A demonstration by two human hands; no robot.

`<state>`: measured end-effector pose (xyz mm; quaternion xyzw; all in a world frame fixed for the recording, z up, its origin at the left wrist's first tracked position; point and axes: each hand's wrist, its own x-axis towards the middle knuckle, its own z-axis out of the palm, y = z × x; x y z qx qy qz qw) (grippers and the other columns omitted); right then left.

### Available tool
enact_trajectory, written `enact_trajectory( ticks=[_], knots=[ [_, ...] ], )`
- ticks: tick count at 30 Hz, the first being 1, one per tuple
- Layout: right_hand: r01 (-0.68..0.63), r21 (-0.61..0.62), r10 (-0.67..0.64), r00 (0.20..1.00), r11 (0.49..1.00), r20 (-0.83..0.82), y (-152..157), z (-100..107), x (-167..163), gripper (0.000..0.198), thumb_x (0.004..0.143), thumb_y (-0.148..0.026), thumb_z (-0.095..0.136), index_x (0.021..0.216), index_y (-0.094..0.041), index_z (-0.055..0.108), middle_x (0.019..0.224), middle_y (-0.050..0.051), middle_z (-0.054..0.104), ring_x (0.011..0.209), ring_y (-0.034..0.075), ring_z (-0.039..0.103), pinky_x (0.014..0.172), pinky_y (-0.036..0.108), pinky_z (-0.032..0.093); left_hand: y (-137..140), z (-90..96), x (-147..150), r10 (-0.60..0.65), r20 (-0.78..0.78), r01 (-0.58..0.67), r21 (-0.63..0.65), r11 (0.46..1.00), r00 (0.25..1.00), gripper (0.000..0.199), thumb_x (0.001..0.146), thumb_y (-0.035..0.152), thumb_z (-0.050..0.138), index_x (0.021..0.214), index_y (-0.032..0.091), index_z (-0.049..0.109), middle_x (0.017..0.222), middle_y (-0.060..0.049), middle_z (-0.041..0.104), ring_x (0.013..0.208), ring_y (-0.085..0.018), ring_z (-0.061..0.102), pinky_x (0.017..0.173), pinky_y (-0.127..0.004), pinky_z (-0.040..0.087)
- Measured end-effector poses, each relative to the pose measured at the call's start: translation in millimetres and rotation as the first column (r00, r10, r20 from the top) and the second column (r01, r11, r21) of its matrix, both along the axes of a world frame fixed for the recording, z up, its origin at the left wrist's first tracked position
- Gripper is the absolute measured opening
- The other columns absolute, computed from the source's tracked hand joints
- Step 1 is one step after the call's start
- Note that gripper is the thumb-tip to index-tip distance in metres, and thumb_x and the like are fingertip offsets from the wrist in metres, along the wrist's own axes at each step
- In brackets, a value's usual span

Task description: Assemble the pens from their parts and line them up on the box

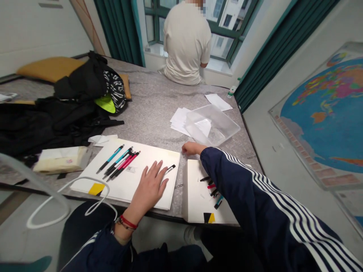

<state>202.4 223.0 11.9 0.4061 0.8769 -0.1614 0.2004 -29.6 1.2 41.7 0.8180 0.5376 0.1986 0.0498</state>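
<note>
My left hand (151, 187) lies flat with its fingers spread on a white cardboard box (113, 189). A pen (171, 169) with a black end pokes out beside its fingers; the rest of that pen is hidden. Left of the hand, several pens lie side by side on the box: a blue pen (112, 158) and a pink pen (127, 165) among them. My right hand (193, 148) reaches past a second white box (195, 204) to the grey table. Its fingers are curled down, and what they hold, if anything, is hidden. More pens (214, 190) lie on the second box, partly behind my sleeve.
A clear plastic bin (224, 126) stands beyond my right hand, beside white papers (178, 120). Black bags (48, 121) and a tissue pack (61, 159) are at left. A white cable (48, 211) loops in front. A person (187, 41) sits on the far edge; a bottle (231, 90) is at right.
</note>
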Motion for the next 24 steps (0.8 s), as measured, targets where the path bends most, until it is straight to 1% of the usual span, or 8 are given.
enact_trajectory(
  ticks=[6, 10, 13, 16, 17, 19, 21, 24],
  knots=[
    [-0.031, -0.118, 0.042, 0.995, 0.992, 0.091, 10.3, -34.5, -9.1, 0.036, 0.062, -0.014, 0.072, 0.097, -0.019, 0.074, 0.094, 0.005, 0.074, 0.085, 0.019, 0.067, 0.070, 0.021, 0.042, -5.2, -0.8, 13.0, -0.002, -0.030, 0.002, -0.023, 1.000, 1.000, 0.042, 0.094, 0.032, 0.043, 0.134, 0.020, 0.049, 0.151, -0.012, 0.036, 0.140, -0.032, 0.031, 0.110, -0.054, 0.029],
    [-0.049, -0.093, 0.055, 0.996, 0.995, 0.064, 6.3, -35.8, -9.9, 0.026, 0.066, -0.015, 0.069, 0.092, -0.018, 0.075, 0.091, 0.006, 0.074, 0.082, 0.019, 0.066, 0.070, 0.022, 0.042, -11.6, 0.9, 21.6, 0.013, -0.024, -0.014, -0.032, 0.999, 1.000, 0.041, 0.095, 0.031, 0.043, 0.133, 0.019, 0.050, 0.151, -0.012, 0.037, 0.140, -0.031, 0.031, 0.111, -0.054, 0.029],
    [-0.009, -0.055, 0.012, 0.999, 0.998, 0.045, 10.3, -17.3, -4.7, 0.019, 0.069, -0.014, 0.070, 0.088, -0.016, 0.075, 0.089, 0.007, 0.074, 0.079, 0.019, 0.065, 0.067, 0.023, 0.042, -16.9, 3.4, 28.2, 0.016, -0.029, -0.017, -0.034, 0.999, 0.999, 0.040, 0.095, 0.030, 0.042, 0.132, 0.020, 0.051, 0.151, -0.012, 0.037, 0.140, -0.031, 0.030, 0.110, -0.053, 0.029],
    [0.054, 0.035, -0.053, 0.998, 0.998, -0.044, 10.4, 20.8, 17.5, 0.014, 0.076, -0.016, 0.068, 0.089, -0.014, 0.072, 0.090, 0.008, 0.073, 0.081, 0.019, 0.064, 0.071, 0.024, 0.043, -20.6, 4.5, 33.3, 0.021, -0.022, -0.021, -0.026, 0.999, 1.000, 0.039, 0.095, 0.030, 0.042, 0.131, 0.020, 0.051, 0.150, -0.012, 0.038, 0.140, -0.031, 0.031, 0.111, -0.053, 0.029],
    [0.101, 0.076, -0.089, 0.986, 0.992, -0.143, 4.3, 36.6, 30.0, 0.012, 0.078, -0.016, 0.066, 0.089, -0.014, 0.071, 0.088, 0.008, 0.072, 0.080, 0.019, 0.063, 0.072, 0.024, 0.043, -21.4, 4.5, 34.3, 0.026, -0.016, -0.026, -0.021, 0.999, 1.000, 0.038, 0.095, 0.030, 0.042, 0.131, 0.020, 0.051, 0.150, -0.012, 0.038, 0.140, -0.031, 0.031, 0.111, -0.053, 0.029],
    [0.228, 0.175, -0.143, 0.906, 0.958, -0.398, -23.9, 68.3, 61.3, 0.011, 0.084, -0.019, 0.061, 0.091, -0.014, 0.067, 0.090, 0.008, 0.070, 0.081, 0.018, 0.062, 0.074, 0.025, 0.044, -22.3, 4.3, 35.5, 0.035, -0.002, -0.035, -0.014, 0.999, 0.999, 0.038, 0.095, 0.029, 0.042, 0.130, 0.020, 0.052, 0.149, -0.013, 0.039, 0.140, -0.031, 0.031, 0.111, -0.053, 0.028],
    [0.385, 0.264, -0.162, 0.784, 0.884, -0.600, -75.0, 93.2, 96.7, 0.015, 0.089, -0.024, 0.053, 0.097, -0.015, 0.063, 0.095, 0.009, 0.067, 0.086, 0.019, 0.061, 0.078, 0.028, 0.046, -22.7, 4.0, 36.0, 0.037, 0.008, -0.037, -0.010, 0.999, 0.999, 0.037, 0.095, 0.029, 0.042, 0.130, 0.020, 0.052, 0.148, -0.013, 0.040, 0.139, -0.030, 0.032, 0.111, -0.053, 0.029],
    [0.588, 0.306, -0.199, 0.639, 0.749, -0.743, -176.6, 102.3, 146.0, 0.022, 0.095, -0.029, 0.043, 0.106, -0.018, 0.058, 0.105, 0.011, 0.064, 0.100, 0.023, 0.058, 0.089, 0.036, 0.045, -23.5, 3.7, 36.3, 0.032, 0.019, -0.032, -0.009, 0.999, 0.999, 0.037, 0.095, 0.029, 0.040, 0.129, 0.020, 0.053, 0.147, -0.013, 0.042, 0.139, -0.031, 0.033, 0.110, -0.054, 0.029]
  ],
)
